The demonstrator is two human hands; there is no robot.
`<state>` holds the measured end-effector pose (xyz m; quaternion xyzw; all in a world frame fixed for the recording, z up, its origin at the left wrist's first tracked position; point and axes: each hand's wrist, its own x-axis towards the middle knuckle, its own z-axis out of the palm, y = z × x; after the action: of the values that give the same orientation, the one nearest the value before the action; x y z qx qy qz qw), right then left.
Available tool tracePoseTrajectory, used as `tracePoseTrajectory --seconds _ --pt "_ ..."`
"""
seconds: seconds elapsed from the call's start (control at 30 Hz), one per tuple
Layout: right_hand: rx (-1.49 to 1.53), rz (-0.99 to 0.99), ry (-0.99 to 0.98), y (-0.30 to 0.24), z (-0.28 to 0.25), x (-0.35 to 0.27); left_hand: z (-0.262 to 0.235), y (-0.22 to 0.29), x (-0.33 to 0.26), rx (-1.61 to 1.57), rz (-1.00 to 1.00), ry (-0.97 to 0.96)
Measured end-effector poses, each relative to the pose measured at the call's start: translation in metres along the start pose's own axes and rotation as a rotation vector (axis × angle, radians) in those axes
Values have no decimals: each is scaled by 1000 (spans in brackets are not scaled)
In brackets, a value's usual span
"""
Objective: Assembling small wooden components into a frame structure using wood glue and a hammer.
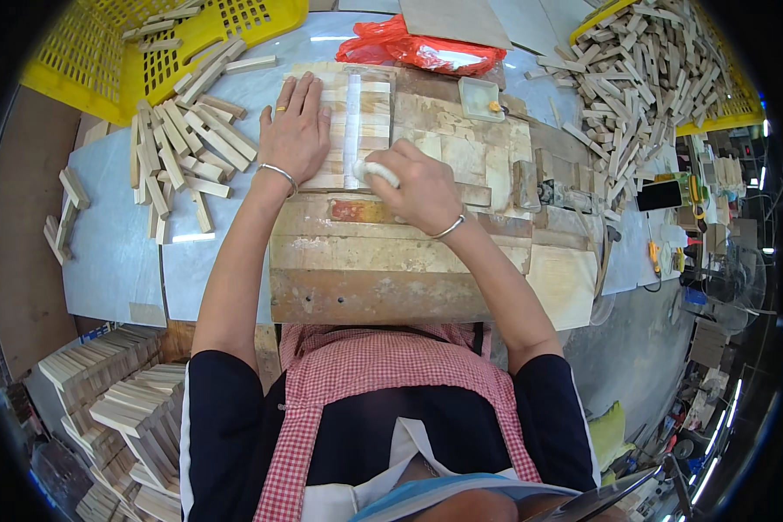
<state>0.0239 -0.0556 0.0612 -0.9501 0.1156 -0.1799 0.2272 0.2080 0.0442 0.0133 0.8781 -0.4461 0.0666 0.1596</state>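
Note:
My left hand (297,129) lies flat, fingers stretched, on the left side of a row of pale wooden strips (374,113) laid side by side. A whitish, semi-clear strip of tape (352,117) runs lengthwise across them, just right of that hand. My right hand (422,187) is closed around a white wad (381,174), perhaps cloth, pressed at the tape's near end. Its fingers hide part of the wad. Beneath lies a worn wooden work board (383,252) with an orange-red patch (357,210) close to my right hand.
Loose wooden sticks (183,143) lie left, beside a yellow crate (104,74). A larger stick pile (644,78) spills from another crate at far right. Behind are a red plastic bag (409,50) and a small clear dish (480,98). A phone (659,196) lies right; stacked wood (139,400) stands lower left.

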Motion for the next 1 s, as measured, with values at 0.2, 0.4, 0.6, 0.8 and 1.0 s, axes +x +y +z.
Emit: tracePoseTrajectory --seconds 0.2,0.4,0.6,0.8,1.0 --pt "35 -111 -271 -22 -24 -14 -3 0 0 21 -9 -12" --pt "151 218 113 42 -119 -114 0 -8 -3 -12 -6 -20" --pt "-242 548 471 129 -131 -243 -2 -4 0 -28 43 -14" --pt "-373 504 346 142 -149 -257 3 -20 4 -34 101 -1" --pt "-205 742 758 244 -226 -234 1 -15 7 14 150 -47"
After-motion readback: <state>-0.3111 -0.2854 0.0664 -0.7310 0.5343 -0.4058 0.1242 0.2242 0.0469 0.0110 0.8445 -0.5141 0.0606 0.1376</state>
